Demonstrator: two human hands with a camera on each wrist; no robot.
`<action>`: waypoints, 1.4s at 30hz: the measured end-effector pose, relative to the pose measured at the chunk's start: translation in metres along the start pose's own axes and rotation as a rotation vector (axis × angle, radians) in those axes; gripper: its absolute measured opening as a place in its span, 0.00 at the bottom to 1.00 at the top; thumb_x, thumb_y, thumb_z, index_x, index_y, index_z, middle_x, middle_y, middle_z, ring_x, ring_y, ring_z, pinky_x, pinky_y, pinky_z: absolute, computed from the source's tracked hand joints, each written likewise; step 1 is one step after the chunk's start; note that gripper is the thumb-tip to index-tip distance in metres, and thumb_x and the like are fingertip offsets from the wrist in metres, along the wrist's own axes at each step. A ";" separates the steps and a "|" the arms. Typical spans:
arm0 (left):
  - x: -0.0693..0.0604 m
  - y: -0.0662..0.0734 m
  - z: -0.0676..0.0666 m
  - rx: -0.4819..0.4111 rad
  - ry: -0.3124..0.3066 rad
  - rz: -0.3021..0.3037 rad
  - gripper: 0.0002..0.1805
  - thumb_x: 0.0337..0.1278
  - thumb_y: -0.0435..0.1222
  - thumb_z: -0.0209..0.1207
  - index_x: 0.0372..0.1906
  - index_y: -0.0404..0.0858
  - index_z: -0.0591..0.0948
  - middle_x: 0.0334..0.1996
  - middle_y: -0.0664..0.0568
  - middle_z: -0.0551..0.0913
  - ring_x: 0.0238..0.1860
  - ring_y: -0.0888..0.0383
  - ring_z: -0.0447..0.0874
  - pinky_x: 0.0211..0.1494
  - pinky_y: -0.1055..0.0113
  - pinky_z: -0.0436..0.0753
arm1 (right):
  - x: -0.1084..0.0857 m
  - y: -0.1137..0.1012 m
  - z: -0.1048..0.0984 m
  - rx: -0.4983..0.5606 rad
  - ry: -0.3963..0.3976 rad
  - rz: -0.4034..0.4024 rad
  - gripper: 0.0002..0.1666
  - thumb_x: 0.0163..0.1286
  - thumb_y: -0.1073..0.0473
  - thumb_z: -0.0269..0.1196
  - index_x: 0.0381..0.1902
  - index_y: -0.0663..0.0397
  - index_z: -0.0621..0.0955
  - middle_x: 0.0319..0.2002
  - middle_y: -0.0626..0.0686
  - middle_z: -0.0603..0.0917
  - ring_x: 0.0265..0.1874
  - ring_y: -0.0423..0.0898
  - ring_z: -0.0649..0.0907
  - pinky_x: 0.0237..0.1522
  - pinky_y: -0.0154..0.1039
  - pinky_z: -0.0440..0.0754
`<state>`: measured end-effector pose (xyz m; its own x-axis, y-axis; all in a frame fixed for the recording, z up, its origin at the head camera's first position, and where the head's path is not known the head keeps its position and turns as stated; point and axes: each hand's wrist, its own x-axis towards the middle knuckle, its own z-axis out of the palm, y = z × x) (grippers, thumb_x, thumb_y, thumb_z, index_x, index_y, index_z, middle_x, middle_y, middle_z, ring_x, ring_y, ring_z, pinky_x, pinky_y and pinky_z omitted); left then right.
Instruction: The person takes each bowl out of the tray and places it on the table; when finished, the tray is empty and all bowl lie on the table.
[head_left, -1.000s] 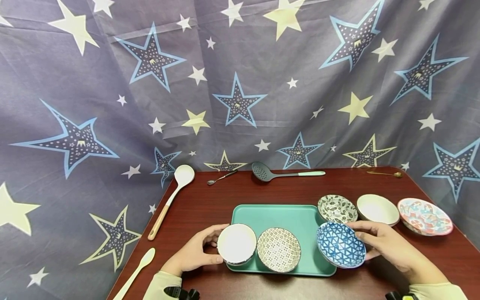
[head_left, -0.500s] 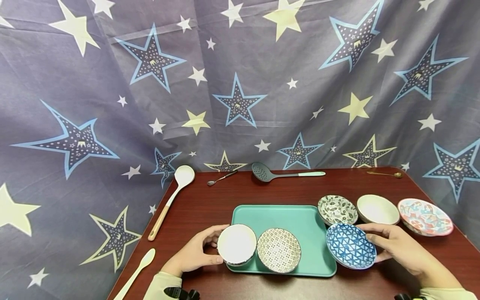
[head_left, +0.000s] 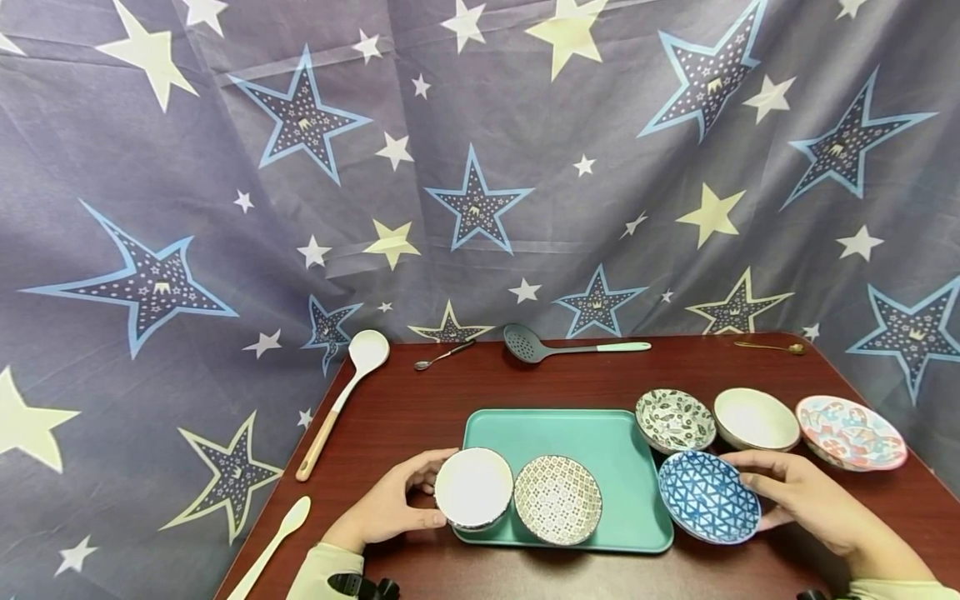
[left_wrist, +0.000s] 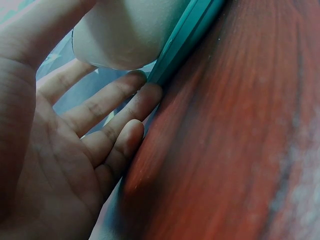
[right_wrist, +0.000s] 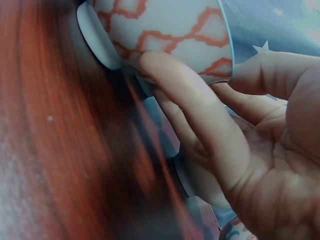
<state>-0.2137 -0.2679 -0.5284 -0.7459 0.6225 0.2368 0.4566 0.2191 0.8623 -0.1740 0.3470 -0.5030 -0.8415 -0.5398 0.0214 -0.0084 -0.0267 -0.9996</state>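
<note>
The blue bowl [head_left: 708, 497], just right of the tray [head_left: 555, 433], is pinched between thumb and fingers of the right grip [head_left: 806, 500] — the white bowl [head_left: 474, 489], at the tray's left end, is clasped by the left grip [head_left: 392, 502]

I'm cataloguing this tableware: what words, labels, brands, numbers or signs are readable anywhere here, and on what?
None: no readable text in any view.
Blue bowl, white bowl, green tray: patterned or plain, no lettering visible.
Cloth backdrop: printed stars and little crowns, no words.
Black wrist strap: too small to tell.
</note>
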 end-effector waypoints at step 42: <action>0.000 0.002 0.000 0.009 0.001 0.002 0.45 0.56 0.33 0.75 0.78 0.45 0.69 0.60 0.48 0.82 0.53 0.49 0.84 0.56 0.60 0.82 | 0.000 -0.001 0.003 -0.033 0.000 0.022 0.22 0.85 0.67 0.47 0.71 0.61 0.76 0.56 0.49 0.86 0.46 0.52 0.89 0.40 0.58 0.87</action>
<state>-0.2129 -0.2673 -0.5267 -0.7455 0.6221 0.2390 0.4624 0.2245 0.8578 -0.1726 0.3442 -0.5018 -0.8418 -0.5398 -0.0003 -0.0076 0.0125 -0.9999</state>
